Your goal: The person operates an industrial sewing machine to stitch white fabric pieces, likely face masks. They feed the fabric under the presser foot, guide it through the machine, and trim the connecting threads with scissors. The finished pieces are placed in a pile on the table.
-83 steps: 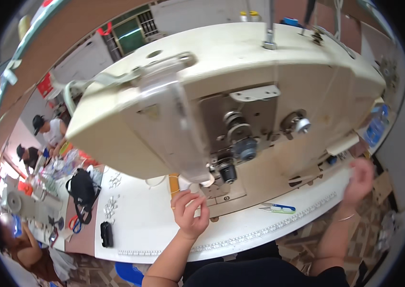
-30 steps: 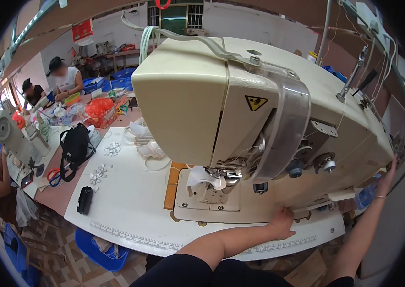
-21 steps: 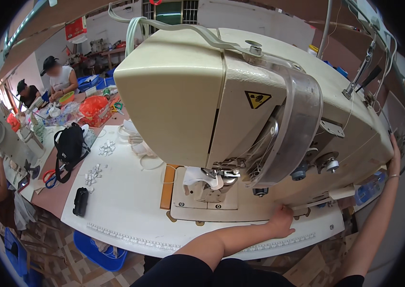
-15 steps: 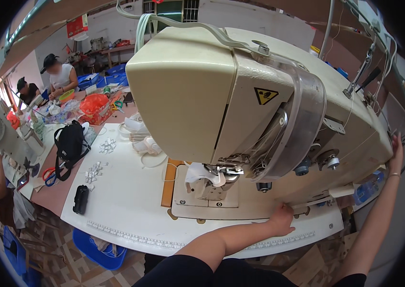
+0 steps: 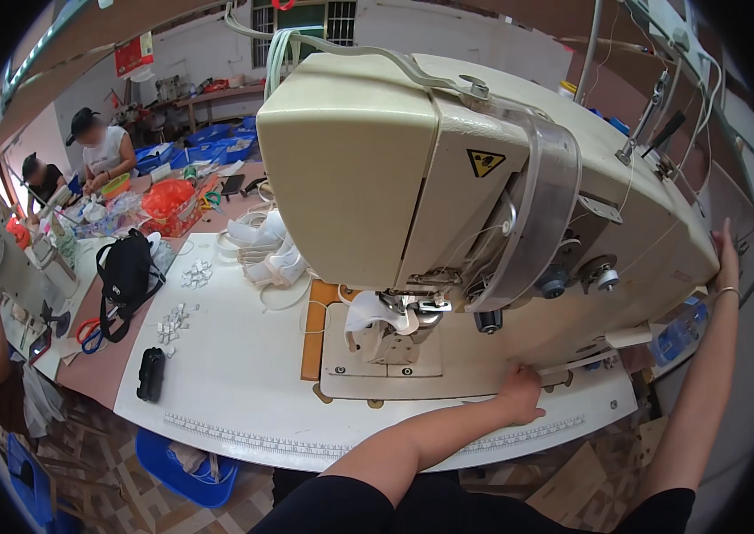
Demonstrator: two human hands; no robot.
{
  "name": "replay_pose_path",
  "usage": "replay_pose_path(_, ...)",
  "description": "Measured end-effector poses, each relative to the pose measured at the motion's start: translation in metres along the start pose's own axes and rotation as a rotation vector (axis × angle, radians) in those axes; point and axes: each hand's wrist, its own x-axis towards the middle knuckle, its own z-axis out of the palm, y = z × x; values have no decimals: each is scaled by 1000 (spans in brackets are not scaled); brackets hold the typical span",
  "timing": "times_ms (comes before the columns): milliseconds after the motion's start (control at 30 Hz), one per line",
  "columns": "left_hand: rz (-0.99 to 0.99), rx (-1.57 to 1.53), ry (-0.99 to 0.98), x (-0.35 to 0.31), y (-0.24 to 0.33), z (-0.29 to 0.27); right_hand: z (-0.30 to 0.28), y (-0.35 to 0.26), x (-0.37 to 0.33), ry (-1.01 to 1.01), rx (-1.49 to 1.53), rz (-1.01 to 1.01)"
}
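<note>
Still, left hand (image 5: 519, 396) lies flat by the sewing machine (image 5: 448, 196) base, right hand (image 5: 726, 258) flat against its end.

Well off to my left lie a black bag (image 5: 125, 271), a small black case (image 5: 151, 374), scattered white clips (image 5: 174, 319), and a blue bin (image 5: 183, 463) under the table edge.

The fingers of the left hand (image 5: 519, 392) slip under the sewing machine (image 5: 448, 178), so its grip cannot be told. The right hand (image 5: 726, 258) lies mostly behind the machine's far end, only its edge and wrist showing. The white piece (image 5: 368, 316) by the needle is too small to make out.
</note>
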Motion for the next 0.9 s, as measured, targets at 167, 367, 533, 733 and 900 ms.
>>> replay_pose_path(167, -27, 24, -2, 2, -7, -5, 10, 92, -16, 64, 629, -393)
replay_pose_path(367, 2, 10, 0, 4, -3, 8, 6, 49, 19, -48, 415, -102)
replay_pose_path(533, 46, -8, -4, 1, 3, 16, -63, 41, 111, 128, 557, -467)
replay_pose_path(733, 15, 28, 22, 4, -12, 5, 40, 78, -65, 132, 570, -322)
replay_pose_path(900, 12, -40, -5, 2, -9, 7, 44, 63, -84, 182, 605, -165)
